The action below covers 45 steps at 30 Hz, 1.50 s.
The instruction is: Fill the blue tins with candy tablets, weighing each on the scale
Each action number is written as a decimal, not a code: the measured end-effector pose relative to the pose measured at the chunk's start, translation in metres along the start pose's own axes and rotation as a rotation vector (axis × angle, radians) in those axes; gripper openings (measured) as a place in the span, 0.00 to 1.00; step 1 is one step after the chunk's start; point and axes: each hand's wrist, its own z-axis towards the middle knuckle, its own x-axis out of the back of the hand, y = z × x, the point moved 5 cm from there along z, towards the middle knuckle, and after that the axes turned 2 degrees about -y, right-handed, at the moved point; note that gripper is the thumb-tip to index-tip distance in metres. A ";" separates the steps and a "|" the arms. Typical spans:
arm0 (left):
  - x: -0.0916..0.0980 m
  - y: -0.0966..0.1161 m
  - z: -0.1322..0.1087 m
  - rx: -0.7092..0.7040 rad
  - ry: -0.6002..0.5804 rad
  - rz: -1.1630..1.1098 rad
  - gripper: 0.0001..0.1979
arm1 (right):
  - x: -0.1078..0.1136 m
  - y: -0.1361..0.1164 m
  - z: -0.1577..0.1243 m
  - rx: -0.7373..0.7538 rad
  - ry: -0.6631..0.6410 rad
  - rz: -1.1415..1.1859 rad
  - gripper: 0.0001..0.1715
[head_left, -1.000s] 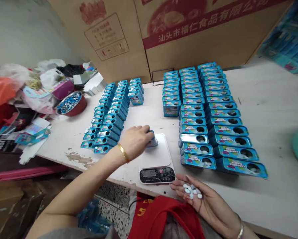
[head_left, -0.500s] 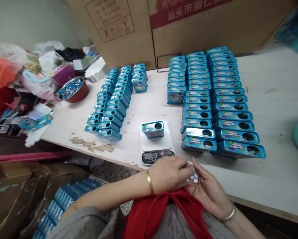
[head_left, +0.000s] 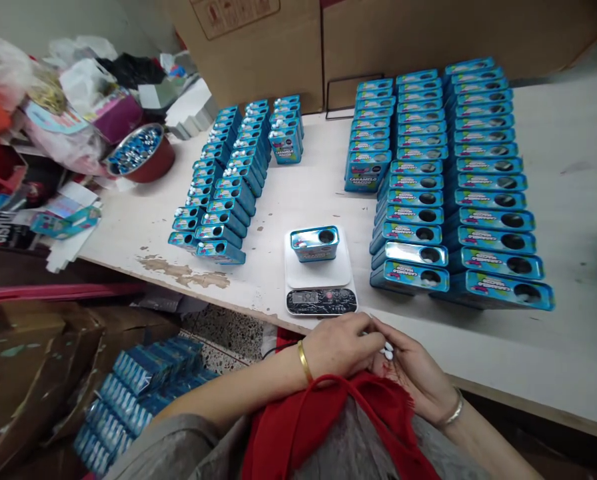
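Note:
My right hand (head_left: 421,380) is cupped palm up near the table's front edge, holding several small white candies (head_left: 388,351). My left hand (head_left: 338,347), with a gold bracelet at the wrist, lies over that palm. Its fingers curl in among the candies, and the fingertips are partly hidden. Just beyond my hands sits a white digital scale (head_left: 292,270) with a black panel and digits on its display. A blue candy tin (head_left: 317,250) stands upright on the scale, with a round dark opening and a white piece on its silver top.
Rows of blue tins (head_left: 411,213) stand on the right. More tins (head_left: 226,200), with white pieces on top, stand to the left. Beyond them are a red bowl (head_left: 153,163) of small wrapped pieces and plastic bags. A cardboard box (head_left: 258,60) rises behind the table.
The view has tilted down and shifted, so the tins and scale appear slightly moved. The scale's display shows different digits. My left fingers have bent further into my right palm, which has closed slightly.

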 end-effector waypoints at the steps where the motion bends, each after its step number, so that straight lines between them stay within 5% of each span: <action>1: 0.003 -0.001 -0.001 -0.010 0.021 -0.024 0.10 | -0.003 -0.001 0.001 0.007 -0.010 0.003 0.12; 4: 0.022 -0.009 -0.003 -0.040 0.138 -0.134 0.09 | -0.015 -0.005 0.005 0.038 -0.043 -0.009 0.12; 10: 0.104 -0.053 -0.002 0.024 0.595 -0.230 0.06 | -0.041 -0.015 0.011 0.153 -0.053 -0.137 0.14; 13: 0.126 -0.073 0.006 0.069 0.653 -0.151 0.04 | -0.046 -0.015 0.010 0.154 -0.043 -0.180 0.14; 23: 0.126 -0.092 0.017 0.168 0.516 -0.035 0.07 | -0.038 -0.022 0.009 0.153 -0.010 -0.140 0.15; 34: 0.145 -0.077 0.007 0.076 0.614 -0.070 0.10 | -0.040 -0.021 0.007 0.143 -0.012 -0.180 0.16; 37: 0.127 -0.052 0.003 0.013 0.552 -0.179 0.09 | -0.033 -0.018 0.006 0.123 0.003 -0.150 0.15; 42: 0.035 0.001 0.006 -0.135 0.138 -0.124 0.11 | -0.017 -0.006 0.003 0.017 0.053 -0.096 0.14; 45: 0.000 0.012 0.004 -0.115 0.041 -0.036 0.12 | -0.012 0.001 0.000 -0.022 0.049 -0.096 0.14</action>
